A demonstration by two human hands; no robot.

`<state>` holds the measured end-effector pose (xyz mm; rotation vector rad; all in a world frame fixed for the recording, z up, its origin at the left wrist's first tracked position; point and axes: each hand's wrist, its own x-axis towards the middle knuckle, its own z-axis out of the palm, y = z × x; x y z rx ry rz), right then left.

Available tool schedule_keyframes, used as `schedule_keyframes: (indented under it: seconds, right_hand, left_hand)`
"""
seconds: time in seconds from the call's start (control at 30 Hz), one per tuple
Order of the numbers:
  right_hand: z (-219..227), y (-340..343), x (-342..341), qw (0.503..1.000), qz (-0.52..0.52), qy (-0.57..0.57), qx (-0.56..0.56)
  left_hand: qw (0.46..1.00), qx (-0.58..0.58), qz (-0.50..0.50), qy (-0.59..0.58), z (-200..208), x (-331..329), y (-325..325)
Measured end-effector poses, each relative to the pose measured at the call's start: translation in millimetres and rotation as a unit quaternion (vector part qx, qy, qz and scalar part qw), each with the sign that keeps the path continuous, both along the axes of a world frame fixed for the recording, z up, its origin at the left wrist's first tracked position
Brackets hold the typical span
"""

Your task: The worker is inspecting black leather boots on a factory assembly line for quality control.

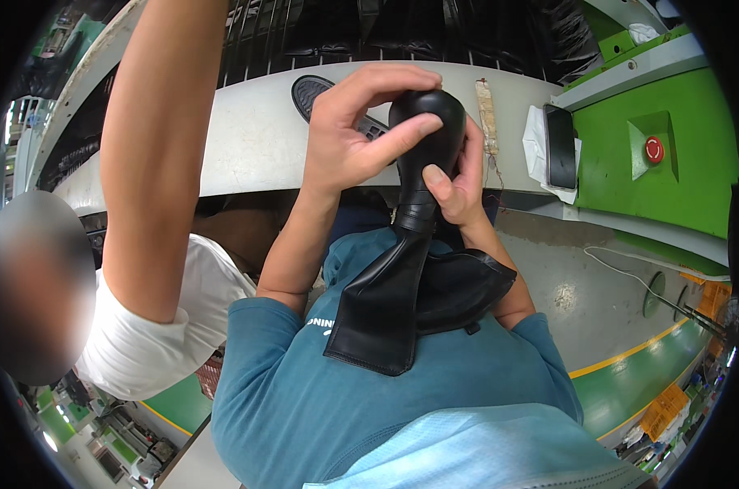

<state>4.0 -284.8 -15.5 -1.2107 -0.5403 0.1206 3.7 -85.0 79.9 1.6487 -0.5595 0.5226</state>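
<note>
A black leather boot (425,155) is held up before my chest, its smooth rounded end uppermost. Its soft shaft (377,314) hangs downward in loose flaps against my teal shirt. My left hand (357,126) curves around the upper left of the rounded end, with the thumb pressed on the leather and the fingers arched over the top. From the other side, my right hand (461,183) grips the boot lower down, its thumb on the front and its other fingers partly hidden behind. A black shoe sole (311,91) lies on the white bench behind my left hand.
A co-worker's bare arm (161,155) reaches across the white bench (251,134) at my left. Toward the right are a worn strip (487,114), a phone (560,147) on white paper, and a green machine panel (606,171) with a red button (654,150).
</note>
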Motion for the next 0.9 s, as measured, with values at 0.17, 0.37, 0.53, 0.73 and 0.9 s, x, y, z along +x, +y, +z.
schedule_keyframes:
  seconds: [0.17,0.37,0.53,0.73,0.9]
  right_hand:
    - [-3.0,1.3,2.0,1.0,0.01,-0.014,0.008]
    - [-1.9,2.2,4.8,0.999,0.02,-0.027,0.024]
    - [-4.7,0.9,5.7,1.0,0.014,-0.008,0.002]
    - [-23.1,-5.6,12.7,0.995,0.053,0.073,-0.05]
    - [-18.6,-2.3,14.8,0.995,0.034,0.091,-0.025]
  left_hand:
    - [0.998,0.03,0.06,-0.01,0.3,0.2,-4.7]
    - [0.994,0.058,0.092,0.001,-3.6,-0.9,-9.6]
    - [0.992,0.064,0.104,0.023,0.3,2.2,-8.9]
    - [0.983,0.018,0.17,0.063,-11.6,23.9,-3.1]
    - [0.983,-0.114,0.1,0.106,-31.1,28.5,13.6]
